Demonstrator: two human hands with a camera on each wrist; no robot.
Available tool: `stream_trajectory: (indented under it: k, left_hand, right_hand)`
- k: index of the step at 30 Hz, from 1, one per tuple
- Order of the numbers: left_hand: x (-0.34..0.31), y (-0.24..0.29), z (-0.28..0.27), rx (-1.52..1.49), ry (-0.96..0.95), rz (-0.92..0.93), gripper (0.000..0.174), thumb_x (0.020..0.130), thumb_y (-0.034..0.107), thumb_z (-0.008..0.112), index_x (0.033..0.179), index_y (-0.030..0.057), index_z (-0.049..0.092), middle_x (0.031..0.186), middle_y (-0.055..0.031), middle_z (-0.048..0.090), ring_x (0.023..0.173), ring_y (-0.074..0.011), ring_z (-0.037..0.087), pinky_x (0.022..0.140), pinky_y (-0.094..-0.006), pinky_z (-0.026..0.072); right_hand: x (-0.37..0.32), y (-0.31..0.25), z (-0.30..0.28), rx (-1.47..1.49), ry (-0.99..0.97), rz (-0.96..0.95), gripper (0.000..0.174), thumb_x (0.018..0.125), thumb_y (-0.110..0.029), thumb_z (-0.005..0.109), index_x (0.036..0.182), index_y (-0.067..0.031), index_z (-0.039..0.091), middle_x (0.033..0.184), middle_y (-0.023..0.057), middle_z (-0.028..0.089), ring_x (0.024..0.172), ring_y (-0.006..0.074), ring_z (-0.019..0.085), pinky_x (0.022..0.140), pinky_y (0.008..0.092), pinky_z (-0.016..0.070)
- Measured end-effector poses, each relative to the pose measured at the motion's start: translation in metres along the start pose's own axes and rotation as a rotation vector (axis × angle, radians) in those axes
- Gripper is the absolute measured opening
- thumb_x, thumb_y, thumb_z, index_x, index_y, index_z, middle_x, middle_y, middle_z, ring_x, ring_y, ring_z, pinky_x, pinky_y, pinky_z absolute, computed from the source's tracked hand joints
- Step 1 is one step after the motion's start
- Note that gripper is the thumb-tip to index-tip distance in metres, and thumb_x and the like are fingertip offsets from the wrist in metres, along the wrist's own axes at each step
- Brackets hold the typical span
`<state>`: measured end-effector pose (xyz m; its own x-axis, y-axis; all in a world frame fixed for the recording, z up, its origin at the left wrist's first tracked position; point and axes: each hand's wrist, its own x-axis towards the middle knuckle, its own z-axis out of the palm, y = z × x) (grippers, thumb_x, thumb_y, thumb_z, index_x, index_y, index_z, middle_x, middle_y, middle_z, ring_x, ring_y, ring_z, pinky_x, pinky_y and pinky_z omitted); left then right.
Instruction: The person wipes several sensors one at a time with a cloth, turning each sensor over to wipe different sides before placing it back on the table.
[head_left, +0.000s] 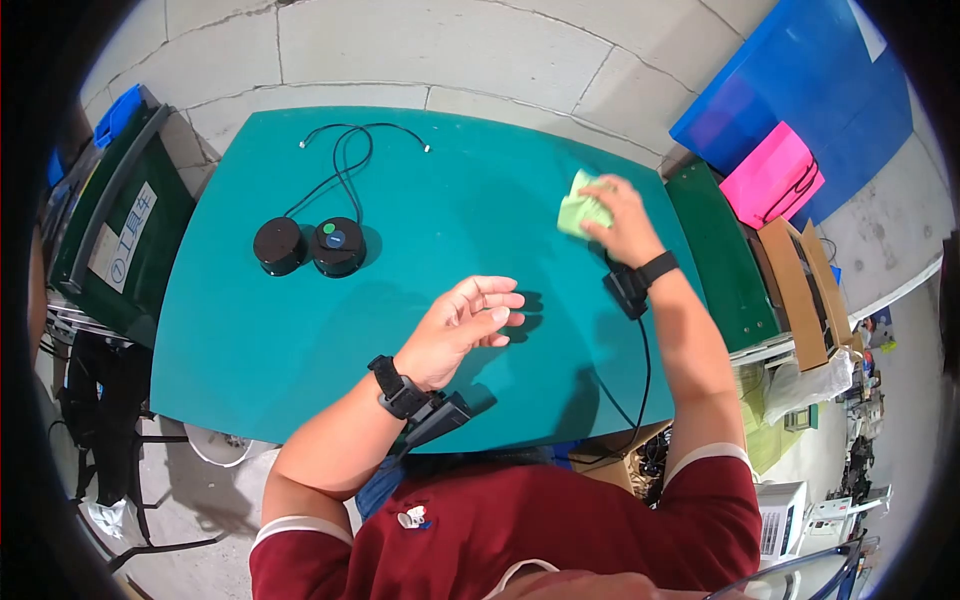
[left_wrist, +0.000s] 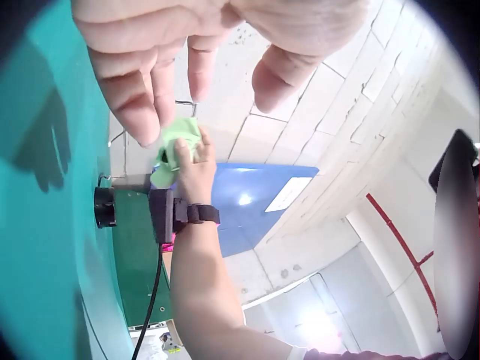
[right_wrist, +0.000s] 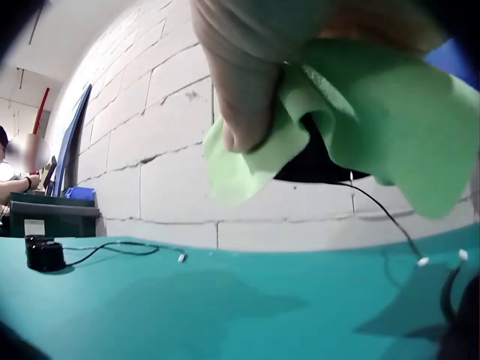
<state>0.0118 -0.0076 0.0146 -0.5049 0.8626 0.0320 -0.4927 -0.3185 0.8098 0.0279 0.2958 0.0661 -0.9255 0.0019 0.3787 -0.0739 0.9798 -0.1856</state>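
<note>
My right hand [head_left: 626, 225] pinches a light green cloth [head_left: 578, 213] above the right side of the table. In the right wrist view the cloth [right_wrist: 412, 142] is folded around a dark object [right_wrist: 315, 161], mostly hidden, and a thin black cable [right_wrist: 390, 217] with a white plug hangs below it. My left hand [head_left: 460, 325] hovers over the table's front middle, fingers loosely bent and holding nothing. Two round black devices, one plain [head_left: 279, 246] and one with green and blue stickers [head_left: 339, 240], sit side by side at the left.
Black cables [head_left: 345, 165] with white plugs trail behind the devices on the green table [head_left: 450, 220]. Another black round piece [left_wrist: 104, 208] stands near the table's right edge. A dark green bin [head_left: 120, 220] is at the left; a pink bag [head_left: 770, 175] and cardboard box [head_left: 800, 280] lie beyond the right.
</note>
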Motion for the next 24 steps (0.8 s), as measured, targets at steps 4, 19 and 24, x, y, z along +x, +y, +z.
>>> stream_trajectory:
  k: [4, 19, 24]
  left_hand:
    - [0.000, -0.001, 0.000, 0.004, -0.003, 0.000, 0.033, 0.088, 0.019, 0.054, 0.118, 0.0079, 0.045, 0.114, -0.0081, 0.054, 0.101, -0.0178, 0.054, 0.078, -0.0284, 0.0456]
    - [0.001, -0.002, 0.000, -0.004, 0.006, 0.006, 0.031, 0.088, 0.019, 0.053, 0.116, 0.0072, 0.046, 0.111, -0.0082, 0.055, 0.098, -0.0175, 0.054, 0.077, -0.0281, 0.0460]
    - [0.002, -0.003, -0.001, -0.010, 0.001, 0.001, 0.032, 0.088, 0.019, 0.054, 0.117, 0.0067, 0.046, 0.111, -0.0086, 0.055, 0.098, -0.0177, 0.055, 0.076, -0.0280, 0.0461]
  right_hand:
    - [-0.025, -0.007, 0.022, 0.031, -0.224, 0.145, 0.048, 0.068, -0.019, 0.070, 0.114, -0.0184, 0.057, 0.122, 0.0190, 0.044, 0.112, 0.0365, 0.042, 0.096, 0.0405, 0.0363]
    - [-0.066, 0.046, 0.009, 0.470, 0.057, 0.465, 0.020, 0.079, -0.014, 0.060, 0.096, -0.0026, 0.060, 0.102, 0.0126, 0.058, 0.090, 0.0243, 0.055, 0.080, 0.0355, 0.0440]
    - [-0.092, 0.057, -0.013, 1.690, 0.537, 0.544, 0.034, 0.094, -0.020, 0.041, 0.121, 0.0004, 0.043, 0.115, 0.0137, 0.054, 0.104, 0.0261, 0.055, 0.090, 0.0415, 0.0449]
